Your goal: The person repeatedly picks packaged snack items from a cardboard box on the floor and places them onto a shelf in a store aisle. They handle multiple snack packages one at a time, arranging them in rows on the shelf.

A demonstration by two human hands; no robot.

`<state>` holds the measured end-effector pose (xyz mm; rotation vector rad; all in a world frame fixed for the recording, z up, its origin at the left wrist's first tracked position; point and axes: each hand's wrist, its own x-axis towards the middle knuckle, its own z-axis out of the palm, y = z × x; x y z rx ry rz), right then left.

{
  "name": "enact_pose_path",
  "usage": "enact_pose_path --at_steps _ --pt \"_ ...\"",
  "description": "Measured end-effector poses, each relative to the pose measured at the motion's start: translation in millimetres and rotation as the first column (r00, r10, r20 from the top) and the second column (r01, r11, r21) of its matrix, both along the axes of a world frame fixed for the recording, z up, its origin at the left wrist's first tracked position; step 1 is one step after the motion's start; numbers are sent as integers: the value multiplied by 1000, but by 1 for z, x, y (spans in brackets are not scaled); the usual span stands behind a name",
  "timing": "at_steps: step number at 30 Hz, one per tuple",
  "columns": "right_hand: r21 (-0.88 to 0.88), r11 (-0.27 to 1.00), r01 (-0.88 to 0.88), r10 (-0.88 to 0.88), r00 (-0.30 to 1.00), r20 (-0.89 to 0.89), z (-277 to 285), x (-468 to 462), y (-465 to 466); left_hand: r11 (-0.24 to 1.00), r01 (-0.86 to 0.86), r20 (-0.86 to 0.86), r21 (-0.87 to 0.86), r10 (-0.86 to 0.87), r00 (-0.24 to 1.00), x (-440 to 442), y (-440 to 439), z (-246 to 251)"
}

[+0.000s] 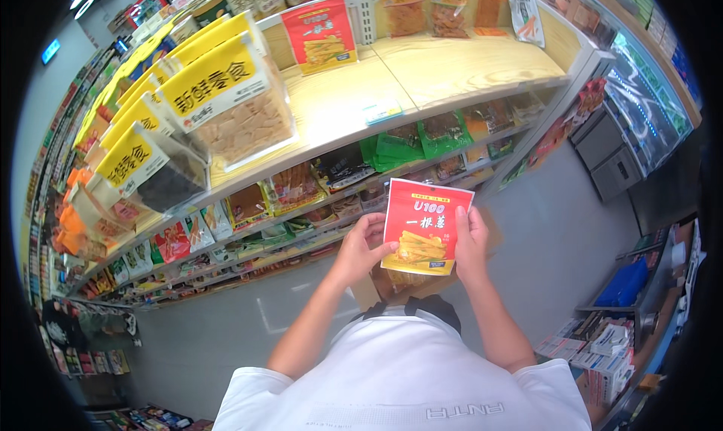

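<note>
A red and yellow snack pouch (426, 227), with yellow sticks pictured on its front, is held upright before my chest. My left hand (361, 250) has its thumb on the pouch's lower left edge, the fingers curled behind. At the right edge my right hand (471, 239) pinches it, thumb laid flat over the upper front. A matching red pouch (322, 38) stands on the wooden top shelf (344, 103), leaning against its back panel. Below the held pouch, partly hidden, a cardboard box (367, 290) contains yellowish packets.
Large yellow-topped clear snack bags (226, 103) stand in rows at the shelf's left. Several brown snack packets (402, 10) line its back right. Lower tiers hold green packets (443, 131). A lit glass display case (649, 103) stands right; cartons (610, 363) are stacked at lower right.
</note>
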<state>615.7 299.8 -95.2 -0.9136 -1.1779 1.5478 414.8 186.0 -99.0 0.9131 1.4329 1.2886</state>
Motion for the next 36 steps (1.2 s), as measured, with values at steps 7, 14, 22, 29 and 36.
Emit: enact_pose_path --at_steps 7,14,22,29,36 --pt "421 906 -44 -107 938 329 25 -51 11 910 -227 -240 347 320 917 -53 3 50" --pt "496 854 -155 78 982 173 94 -137 65 685 -332 -336 648 648 683 -110 56 110" --pt "632 746 -207 46 964 261 113 -185 137 596 -358 -302 719 732 611 -126 118 94" --pt "571 771 -280 95 939 331 75 -199 179 653 -298 -401 697 698 593 -133 135 72" --pt "622 738 -263 -105 866 490 73 -191 178 713 -273 -570 646 688 449 -126 120 78"
